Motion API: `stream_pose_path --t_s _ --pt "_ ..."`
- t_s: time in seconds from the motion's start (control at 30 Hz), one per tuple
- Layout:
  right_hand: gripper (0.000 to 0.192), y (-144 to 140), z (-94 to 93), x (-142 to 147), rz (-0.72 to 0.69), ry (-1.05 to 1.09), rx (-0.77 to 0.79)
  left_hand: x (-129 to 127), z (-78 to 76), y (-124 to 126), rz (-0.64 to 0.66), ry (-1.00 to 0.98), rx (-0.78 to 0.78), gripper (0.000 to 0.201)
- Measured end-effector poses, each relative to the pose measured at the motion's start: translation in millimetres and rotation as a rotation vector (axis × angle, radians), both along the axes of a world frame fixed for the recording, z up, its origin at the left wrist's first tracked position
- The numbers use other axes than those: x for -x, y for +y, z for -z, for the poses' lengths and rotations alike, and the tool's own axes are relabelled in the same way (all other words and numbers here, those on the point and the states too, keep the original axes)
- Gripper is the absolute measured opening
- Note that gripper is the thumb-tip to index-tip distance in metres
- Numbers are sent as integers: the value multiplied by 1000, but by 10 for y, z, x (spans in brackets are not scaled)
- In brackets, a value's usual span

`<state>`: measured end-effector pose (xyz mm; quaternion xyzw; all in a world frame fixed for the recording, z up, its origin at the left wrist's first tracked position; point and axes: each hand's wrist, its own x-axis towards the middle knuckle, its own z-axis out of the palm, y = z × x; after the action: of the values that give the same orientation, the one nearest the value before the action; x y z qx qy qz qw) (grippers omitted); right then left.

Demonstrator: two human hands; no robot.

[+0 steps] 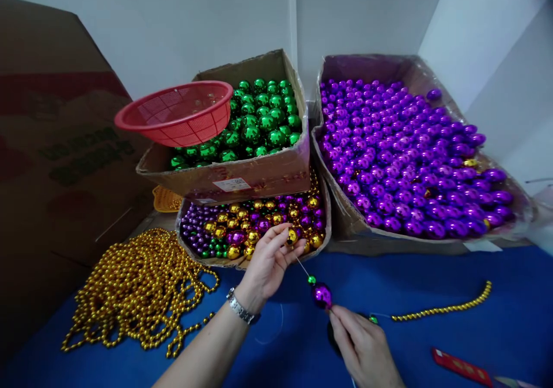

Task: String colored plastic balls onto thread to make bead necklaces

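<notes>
My left hand (271, 261), with a metal watch (241, 306) on its wrist, pinches a gold bead (292, 236) above the front box of mixed beads. A thin string runs from there down through a small green bead (311, 280) to a large purple bead (322, 295). The fingertips of my right hand (363, 345) are closed on the lower end of that purple bead. Past my right hand the string shows a green bead (373, 319) and a row of small gold beads (443, 308) lying on the blue surface. A dark round shape beneath my right hand is mostly hidden.
A box of mixed beads (233, 226) stands in front of a box of green balls (259, 117) topped by a red basket (173, 111). Purple balls (389, 157) fill the right box. Gold bead strands (138, 290) lie left; a red-handled tool (462, 368) lies front right.
</notes>
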<state>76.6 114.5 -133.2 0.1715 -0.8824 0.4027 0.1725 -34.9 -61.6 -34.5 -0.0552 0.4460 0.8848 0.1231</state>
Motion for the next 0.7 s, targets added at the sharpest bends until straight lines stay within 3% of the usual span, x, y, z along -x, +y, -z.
stream_pose_path --t_s 0.3,0.5,0.7 --pt "21 -6 -5 -13 -15 -40 2 -91 -22 39 13 42 31 22" --pt "22 -26 -14 15 28 -13 6 -220 64 58 118 68 30 23" --pt "21 -5 7 5 20 -25 13 -305 151 -15 182 99 131 28"
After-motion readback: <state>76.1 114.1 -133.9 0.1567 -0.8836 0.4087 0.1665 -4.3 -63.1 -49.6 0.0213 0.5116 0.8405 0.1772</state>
